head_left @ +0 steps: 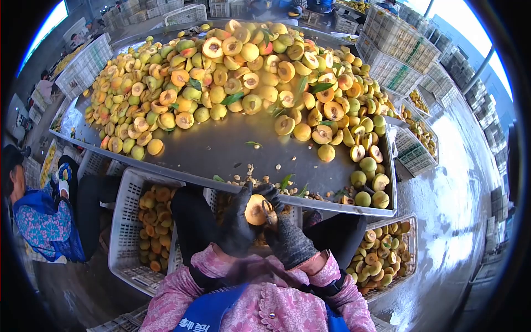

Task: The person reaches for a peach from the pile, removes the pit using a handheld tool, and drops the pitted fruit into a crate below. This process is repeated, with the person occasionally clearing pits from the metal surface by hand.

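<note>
- A metal table (221,152) carries a heap of cut and whole peaches (232,72), banked along its far edge and down to the near right corner; its middle is bare, dull metal.
- Pale pits (276,187) and a few leaves are scattered by the near edge.
- Just off that edge, the gloved left hand (235,221) pinches a peach half (255,210), cut face showing.
- The gloved right hand (290,240) is curled against the half, probably gripping a small tool (269,213), though it is partly hidden.
- Crates of peach halves stand below the near edge, left (123,216) and right (414,243).
- Beyond the right edge, stacked crates (395,44) line a wet floor (442,221).
- A person (41,216) sits at the left.
</note>
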The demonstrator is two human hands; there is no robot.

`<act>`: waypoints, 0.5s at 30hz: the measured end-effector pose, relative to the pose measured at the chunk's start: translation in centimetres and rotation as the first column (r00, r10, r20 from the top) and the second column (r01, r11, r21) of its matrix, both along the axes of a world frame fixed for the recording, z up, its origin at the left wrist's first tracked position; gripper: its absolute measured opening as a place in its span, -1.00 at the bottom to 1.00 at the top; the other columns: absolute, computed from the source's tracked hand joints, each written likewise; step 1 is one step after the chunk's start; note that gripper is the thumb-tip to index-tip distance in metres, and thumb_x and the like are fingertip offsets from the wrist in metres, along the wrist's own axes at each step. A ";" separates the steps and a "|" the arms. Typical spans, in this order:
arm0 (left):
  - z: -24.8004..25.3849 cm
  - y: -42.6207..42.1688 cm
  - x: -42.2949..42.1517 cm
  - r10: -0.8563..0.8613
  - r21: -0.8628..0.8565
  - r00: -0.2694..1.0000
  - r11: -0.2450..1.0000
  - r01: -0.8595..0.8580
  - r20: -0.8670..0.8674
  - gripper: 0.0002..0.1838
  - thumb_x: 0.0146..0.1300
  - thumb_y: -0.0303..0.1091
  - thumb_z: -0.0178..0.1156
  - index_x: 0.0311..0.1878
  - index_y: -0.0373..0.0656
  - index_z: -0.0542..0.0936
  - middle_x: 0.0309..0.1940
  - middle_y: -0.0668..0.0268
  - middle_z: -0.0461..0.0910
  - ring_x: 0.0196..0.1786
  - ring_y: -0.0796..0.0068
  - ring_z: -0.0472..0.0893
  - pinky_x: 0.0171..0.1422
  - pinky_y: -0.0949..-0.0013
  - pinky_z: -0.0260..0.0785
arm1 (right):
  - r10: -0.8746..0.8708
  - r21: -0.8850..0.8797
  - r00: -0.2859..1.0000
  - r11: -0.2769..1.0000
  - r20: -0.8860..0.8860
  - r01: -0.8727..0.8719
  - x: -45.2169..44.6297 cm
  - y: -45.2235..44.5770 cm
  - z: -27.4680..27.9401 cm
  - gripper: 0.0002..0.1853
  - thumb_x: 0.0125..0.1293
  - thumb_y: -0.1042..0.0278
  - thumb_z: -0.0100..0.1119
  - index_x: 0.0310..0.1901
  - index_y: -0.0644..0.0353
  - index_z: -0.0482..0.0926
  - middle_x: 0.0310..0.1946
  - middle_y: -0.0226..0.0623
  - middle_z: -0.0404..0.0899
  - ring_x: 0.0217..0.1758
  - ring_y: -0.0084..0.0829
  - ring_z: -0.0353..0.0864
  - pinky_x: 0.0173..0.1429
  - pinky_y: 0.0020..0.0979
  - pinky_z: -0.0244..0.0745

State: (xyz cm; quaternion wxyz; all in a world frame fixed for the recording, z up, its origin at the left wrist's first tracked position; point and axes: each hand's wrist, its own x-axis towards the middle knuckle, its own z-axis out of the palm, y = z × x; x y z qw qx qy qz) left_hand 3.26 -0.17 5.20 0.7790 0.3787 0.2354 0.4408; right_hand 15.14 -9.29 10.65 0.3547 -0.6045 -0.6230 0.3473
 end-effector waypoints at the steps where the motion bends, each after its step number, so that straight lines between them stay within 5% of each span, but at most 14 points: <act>1: -0.1 -0.1 0.0 0.004 0.017 1.000 1.000 -0.004 -0.023 -0.55 0.24 -0.59 0.06 0.21 -0.36 0.25 0.04 0.06 0.46 0.09 0.32 0.48 0.21 0.32 0.32 | -0.010 -0.019 1.000 1.000 0.000 0.010 0.0 0.0 -0.1 -0.59 0.20 0.53 0.06 0.11 0.32 0.32 -0.13 -0.02 0.48 -0.07 -0.13 0.50 0.00 -0.29 0.41; 4: 0.3 -0.3 -0.1 0.035 0.058 0.993 0.998 -0.029 -0.111 -0.65 0.29 -0.49 -0.01 0.12 -0.36 0.33 -0.04 0.10 0.50 0.02 0.35 0.51 0.14 0.33 0.36 | 0.012 0.017 0.996 1.000 0.087 -0.014 -0.3 0.4 1.4 -0.65 0.23 0.53 0.03 0.07 0.33 0.35 -0.17 -0.03 0.50 -0.13 -0.20 0.52 -0.06 -0.31 0.42; 7: 2.1 -0.7 0.5 0.131 0.094 0.967 0.989 -0.113 -0.218 -0.60 0.38 -0.17 -0.16 -0.03 -0.35 0.46 -0.22 0.20 0.54 -0.14 0.40 0.54 0.04 0.36 0.42 | 0.105 -0.174 0.993 0.980 0.060 -0.093 0.2 0.7 -0.5 -0.32 0.19 0.37 0.09 0.35 0.13 0.09 -0.02 0.12 0.38 -0.07 0.05 0.47 -0.01 -0.18 0.40; 10: 1.7 -0.9 1.2 0.167 0.000 0.967 0.985 -0.170 -0.191 -0.53 0.40 -0.08 -0.20 -0.07 -0.35 0.49 -0.27 0.22 0.54 -0.18 0.42 0.55 0.01 0.38 0.44 | 0.108 -0.328 0.994 0.938 -0.026 -0.110 0.2 1.0 -4.1 -0.33 0.17 0.40 0.09 0.34 0.15 0.12 -0.07 0.12 0.40 -0.08 0.03 0.47 -0.02 -0.18 0.40; 12: 0.6 -0.9 1.2 0.173 -0.024 0.967 0.983 -0.180 -0.187 -0.52 0.40 -0.08 -0.21 -0.07 -0.35 0.49 -0.28 0.22 0.54 -0.18 0.43 0.55 0.00 0.39 0.44 | 0.060 -0.101 0.971 0.991 -0.232 -0.085 -0.8 1.2 -6.3 -0.62 0.20 0.51 0.02 0.08 0.27 0.34 -0.15 0.02 0.46 -0.16 -0.14 0.50 -0.11 -0.25 0.41; 14: -0.7 -0.6 0.6 0.061 -0.069 0.998 0.996 -0.062 -0.021 -0.57 0.39 -0.14 -0.18 -0.06 -0.36 0.48 -0.25 0.21 0.55 -0.17 0.41 0.55 0.01 0.37 0.42 | 0.095 0.040 0.987 0.995 -0.127 -0.091 -0.9 0.9 -6.6 -0.73 0.21 0.57 -0.02 -0.03 0.32 0.44 -0.19 -0.05 0.49 -0.19 -0.24 0.51 -0.14 -0.29 0.41; 15: -1.2 -0.3 -0.1 -0.048 -0.095 0.986 0.994 0.063 0.157 -0.62 0.39 -0.21 -0.14 -0.04 -0.36 0.47 -0.22 0.20 0.55 -0.15 0.40 0.55 0.01 0.35 0.41 | 0.131 0.062 0.988 0.989 0.088 -0.136 -0.9 0.9 -4.4 -0.71 0.20 0.57 -0.03 -0.02 0.31 0.43 -0.19 -0.06 0.49 -0.19 -0.26 0.50 -0.13 -0.30 0.41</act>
